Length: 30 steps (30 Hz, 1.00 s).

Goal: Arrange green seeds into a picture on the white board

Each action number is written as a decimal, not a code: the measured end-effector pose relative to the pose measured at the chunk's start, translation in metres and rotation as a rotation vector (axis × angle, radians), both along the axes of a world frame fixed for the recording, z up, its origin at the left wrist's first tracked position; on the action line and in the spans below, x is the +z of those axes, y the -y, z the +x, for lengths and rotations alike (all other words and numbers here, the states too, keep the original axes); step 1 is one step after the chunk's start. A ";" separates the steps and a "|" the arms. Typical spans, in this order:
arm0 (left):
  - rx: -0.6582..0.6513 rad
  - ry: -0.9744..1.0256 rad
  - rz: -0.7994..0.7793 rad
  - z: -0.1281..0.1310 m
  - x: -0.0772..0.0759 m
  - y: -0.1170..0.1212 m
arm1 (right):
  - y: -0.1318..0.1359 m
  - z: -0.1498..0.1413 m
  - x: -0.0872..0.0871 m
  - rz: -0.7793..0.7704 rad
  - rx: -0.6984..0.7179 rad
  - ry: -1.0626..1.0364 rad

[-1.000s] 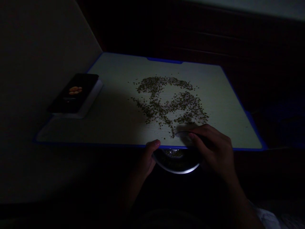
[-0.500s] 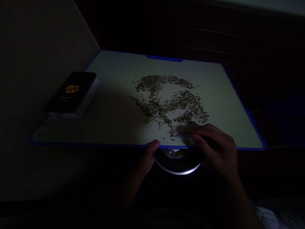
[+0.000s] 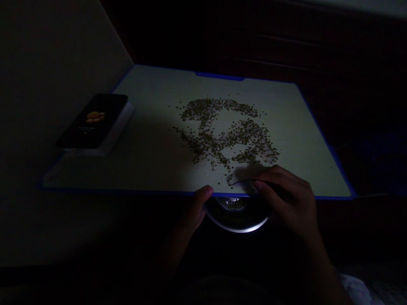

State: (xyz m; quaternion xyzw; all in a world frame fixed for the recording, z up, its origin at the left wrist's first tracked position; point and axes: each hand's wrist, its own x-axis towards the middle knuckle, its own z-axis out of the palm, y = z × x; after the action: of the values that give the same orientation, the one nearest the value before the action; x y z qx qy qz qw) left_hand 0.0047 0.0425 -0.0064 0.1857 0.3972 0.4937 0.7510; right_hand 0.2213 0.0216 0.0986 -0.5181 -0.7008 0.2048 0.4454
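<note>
At left we record a black-topped white box (image 3: 94,123), its top bearing an image of rounded, orange-brown items with small lettering below, too dim to read; beside it, a dull pale surface (image 3: 47,84). Far side: dark surface with faint lines (image 3: 270,53), pale strip (image 3: 365,7) above. At right we note a blue object (image 3: 386,156), form unclear, and whitish fabric (image 3: 355,289) lower down.

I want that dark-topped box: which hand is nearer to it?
Left. The left hand touches the board at its near edge, right of the dark-topped box; the right hand is farther right.
</note>
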 end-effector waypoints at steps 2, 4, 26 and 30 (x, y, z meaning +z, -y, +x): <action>0.037 -0.014 -0.014 0.000 -0.001 0.001 | 0.000 0.000 0.000 0.002 0.005 -0.001; 0.018 -0.005 -0.002 0.000 -0.002 0.000 | -0.001 -0.001 -0.001 0.004 0.018 0.001; -0.080 -0.006 0.013 0.000 0.002 -0.002 | -0.002 0.001 0.002 0.025 0.075 0.008; 0.017 -0.002 -0.037 -0.002 -0.002 0.004 | -0.003 0.000 0.001 0.022 0.037 -0.003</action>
State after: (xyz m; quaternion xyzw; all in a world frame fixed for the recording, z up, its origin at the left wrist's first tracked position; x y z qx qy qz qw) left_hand 0.0032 0.0383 -0.0085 0.1689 0.4084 0.4923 0.7499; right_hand 0.2211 0.0246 0.0995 -0.5001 -0.7117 0.2062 0.4483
